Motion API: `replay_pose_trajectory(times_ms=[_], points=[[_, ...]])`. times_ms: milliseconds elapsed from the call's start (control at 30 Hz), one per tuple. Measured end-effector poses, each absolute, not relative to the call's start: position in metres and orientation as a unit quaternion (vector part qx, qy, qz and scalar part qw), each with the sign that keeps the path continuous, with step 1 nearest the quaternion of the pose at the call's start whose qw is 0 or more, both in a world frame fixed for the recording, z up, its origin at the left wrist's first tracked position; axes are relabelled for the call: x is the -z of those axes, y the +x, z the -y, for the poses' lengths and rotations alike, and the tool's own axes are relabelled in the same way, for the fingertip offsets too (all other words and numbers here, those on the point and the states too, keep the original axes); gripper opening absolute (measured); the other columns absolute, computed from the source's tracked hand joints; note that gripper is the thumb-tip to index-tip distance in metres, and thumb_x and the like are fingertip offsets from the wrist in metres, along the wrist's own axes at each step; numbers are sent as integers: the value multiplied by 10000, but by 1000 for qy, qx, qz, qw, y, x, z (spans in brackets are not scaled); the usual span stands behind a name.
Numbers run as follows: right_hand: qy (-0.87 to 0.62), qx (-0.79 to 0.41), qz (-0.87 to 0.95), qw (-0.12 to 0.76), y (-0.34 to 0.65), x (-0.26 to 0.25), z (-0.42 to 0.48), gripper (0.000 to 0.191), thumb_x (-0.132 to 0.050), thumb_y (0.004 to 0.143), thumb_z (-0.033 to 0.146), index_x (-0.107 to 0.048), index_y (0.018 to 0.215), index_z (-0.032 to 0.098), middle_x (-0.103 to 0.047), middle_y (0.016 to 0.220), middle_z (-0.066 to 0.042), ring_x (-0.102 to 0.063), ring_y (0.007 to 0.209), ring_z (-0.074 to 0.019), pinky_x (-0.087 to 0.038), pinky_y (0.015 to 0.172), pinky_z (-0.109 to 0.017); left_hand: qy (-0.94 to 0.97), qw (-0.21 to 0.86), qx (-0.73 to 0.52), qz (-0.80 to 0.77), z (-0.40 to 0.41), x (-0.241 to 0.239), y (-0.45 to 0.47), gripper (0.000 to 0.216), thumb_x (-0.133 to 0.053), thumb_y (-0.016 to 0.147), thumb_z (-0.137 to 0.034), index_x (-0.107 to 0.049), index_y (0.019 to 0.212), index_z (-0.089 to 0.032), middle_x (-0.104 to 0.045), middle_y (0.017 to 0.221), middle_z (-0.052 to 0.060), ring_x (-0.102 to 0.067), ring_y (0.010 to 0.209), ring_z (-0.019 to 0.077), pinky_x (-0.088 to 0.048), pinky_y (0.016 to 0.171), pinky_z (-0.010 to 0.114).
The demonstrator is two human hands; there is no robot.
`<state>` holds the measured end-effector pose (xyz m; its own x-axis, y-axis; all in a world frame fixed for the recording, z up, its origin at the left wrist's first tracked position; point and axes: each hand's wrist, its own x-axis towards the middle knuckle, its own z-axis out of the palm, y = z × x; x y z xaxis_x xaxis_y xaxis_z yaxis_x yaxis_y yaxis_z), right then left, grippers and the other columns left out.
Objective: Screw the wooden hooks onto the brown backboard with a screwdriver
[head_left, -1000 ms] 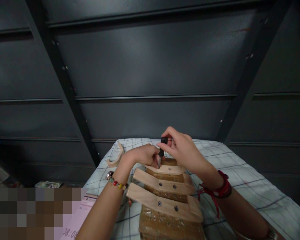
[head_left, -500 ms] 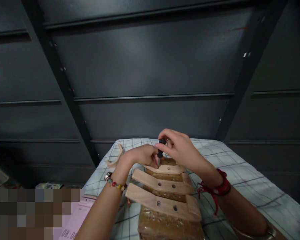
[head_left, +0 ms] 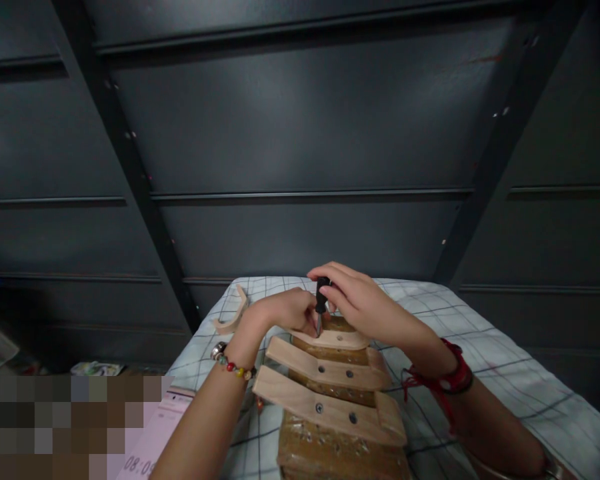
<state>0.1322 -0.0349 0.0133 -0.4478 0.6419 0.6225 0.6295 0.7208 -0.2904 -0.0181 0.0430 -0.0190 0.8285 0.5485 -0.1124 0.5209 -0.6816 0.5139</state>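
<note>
My right hand point(head_left: 347, 293) is closed around the black handle of a screwdriver point(head_left: 322, 297), which stands nearly upright. Its metal shaft runs down to the farthest wooden hook point(head_left: 347, 340), close to my left fingertips. My left hand point(head_left: 297, 310) is pinched at that hook's left part; whether a screw is between the fingers is hidden. Nearer to me, a second wooden hook point(head_left: 335, 369) and a third wooden hook point(head_left: 330, 405) lie across a brown tape-wrapped block point(head_left: 340, 453). Dark screws or holes show in both.
A loose curved wooden hook point(head_left: 234, 317) lies left of my left wrist on the checked cloth point(head_left: 485, 333). A pink device with a clock display point(head_left: 150, 433) is at lower left. Dark metal panels point(head_left: 300, 133) rise behind the table.
My right hand has shifted its fingers and turned slightly around the screwdriver handle. My left hand stays at the far hook. The whole view has moved a little.
</note>
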Motion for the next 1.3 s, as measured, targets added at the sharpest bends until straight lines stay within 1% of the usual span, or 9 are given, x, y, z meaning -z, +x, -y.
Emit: replay_pose_trajectory(times_ms=[100,300,467,700,833,900,1000,1167,1300], points=[[-374,-9,855,358,133,-17,38,268,-370,831,87,-538,1022,172,-603,922,-64,-550,820,-148,-415,712,-277,917,272,-24,-291,-43,19,-18,156,-633,594,-163,-624,747,-137,-639,699,16,-545,624,121,-400,576,211],[-428,-15,805,410,130,-14,34,85,-593,735,216,-561,801,173,-543,655,15,-491,565,-111,-362,516,-226,916,271,-18,-294,-41,16,-17,141,-623,595,-142,-633,736,-143,-646,715,15,-548,640,117,-406,598,206],[-462,-23,771,438,126,-11,33,205,-637,676,238,-443,637,188,-456,566,50,-436,494,-94,-320,470,-216,913,270,-19,-304,-39,14,-16,131,-633,584,-142,-627,714,-131,-645,701,21,-548,625,123,-411,595,216],[-423,-42,808,409,129,-8,30,116,-533,776,183,-527,891,195,-594,789,-3,-521,610,-112,-390,564,-230,915,291,-11,-281,-43,16,-21,163,-607,617,-153,-622,778,-142,-658,746,24,-567,642,120,-416,591,206],[-383,-34,852,354,134,-12,33,252,-423,835,151,-519,1067,171,-605,993,-74,-554,828,-151,-421,697,-272,915,291,-13,-278,-46,18,-22,187,-620,615,-171,-614,798,-137,-659,778,35,-572,654,124,-421,591,209],[-380,-42,858,343,134,-14,35,297,-402,836,126,-504,1112,169,-606,1006,-78,-568,794,-142,-428,698,-276,916,284,-18,-282,-46,19,-22,172,-621,611,-168,-615,780,-134,-657,771,38,-569,656,126,-420,594,212],[-401,-42,843,354,133,-15,36,259,-454,815,129,-550,1047,192,-634,908,-37,-554,618,-108,-423,609,-250,918,273,-21,-286,-45,20,-20,175,-629,604,-173,-619,775,-139,-654,759,31,-559,648,122,-412,588,209],[-436,-28,814,384,130,-15,35,124,-627,712,229,-574,814,182,-595,671,19,-497,526,-99,-366,500,-219,920,275,-12,-279,-43,16,-20,204,-654,587,-177,-630,787,-145,-658,767,26,-554,648,116,-409,592,202],[-465,-40,794,390,128,-14,36,204,-670,658,277,-490,674,184,-502,556,52,-442,459,-88,-330,448,-212,919,280,-7,-277,-41,14,-20,182,-657,582,-179,-637,759,-142,-657,731,25,-552,628,117,-401,566,203]])
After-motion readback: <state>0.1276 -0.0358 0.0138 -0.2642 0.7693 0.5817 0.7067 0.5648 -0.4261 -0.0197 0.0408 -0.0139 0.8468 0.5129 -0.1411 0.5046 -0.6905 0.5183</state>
